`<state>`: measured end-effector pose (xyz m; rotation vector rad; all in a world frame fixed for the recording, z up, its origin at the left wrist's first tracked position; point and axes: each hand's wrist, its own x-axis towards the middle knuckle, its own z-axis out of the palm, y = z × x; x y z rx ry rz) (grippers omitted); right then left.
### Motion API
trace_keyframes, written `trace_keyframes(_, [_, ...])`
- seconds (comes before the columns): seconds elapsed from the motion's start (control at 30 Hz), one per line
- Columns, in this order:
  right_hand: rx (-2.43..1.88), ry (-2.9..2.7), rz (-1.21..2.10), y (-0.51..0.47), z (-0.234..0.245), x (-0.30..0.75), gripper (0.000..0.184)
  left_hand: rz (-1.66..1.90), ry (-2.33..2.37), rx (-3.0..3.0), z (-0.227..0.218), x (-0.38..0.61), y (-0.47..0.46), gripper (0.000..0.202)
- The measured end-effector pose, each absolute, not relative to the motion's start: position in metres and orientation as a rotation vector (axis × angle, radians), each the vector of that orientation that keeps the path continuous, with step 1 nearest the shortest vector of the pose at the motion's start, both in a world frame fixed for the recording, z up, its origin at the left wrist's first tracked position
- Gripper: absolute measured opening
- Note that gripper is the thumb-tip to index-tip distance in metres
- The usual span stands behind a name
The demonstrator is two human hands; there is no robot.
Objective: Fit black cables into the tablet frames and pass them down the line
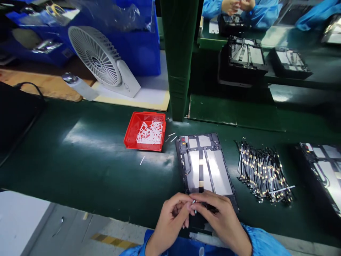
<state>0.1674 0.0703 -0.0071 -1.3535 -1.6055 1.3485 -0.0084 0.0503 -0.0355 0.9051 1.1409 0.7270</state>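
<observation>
My left hand (172, 218) and my right hand (222, 218) meet over the near end of an opened tablet chassis (206, 167) that lies flat on the green mat. Both pinch a small white strip (193, 202) between their fingertips. A black flex cable (201, 169) runs down the middle of the chassis between two silvery panels. The chassis's near edge is hidden under my hands.
A red tray (145, 131) of white strips sits to the left, with loose strips beside it. A pile of flex cables (262, 170) lies right, then another chassis (323, 174). A white fan (102, 60), a green post (179, 57) and a co-worker's hands (238, 5) are beyond.
</observation>
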Motion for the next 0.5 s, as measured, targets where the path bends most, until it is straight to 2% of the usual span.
trace_keyframes(0.17, [-1.192,-1.679,1.206,0.068,-0.001,0.167,0.016,0.818,1.235,1.086,-0.033,-0.015,0.053,0.022])
trace_keyframes(0.3, [-1.078,-1.748,1.058,0.085,0.035,0.16,0.018,1.046,1.147,1.856,-0.028,-0.023,0.064,0.041])
trace_keyframes(0.4, [-1.078,-1.767,0.97,0.128,0.055,0.14,0.017,1.196,1.045,2.163,-0.028,-0.022,0.073,0.031])
trace_keyframes(0.5, [-1.177,-1.841,0.935,0.187,0.046,0.105,0.011,1.223,1.073,2.216,-0.032,-0.023,0.077,0.025])
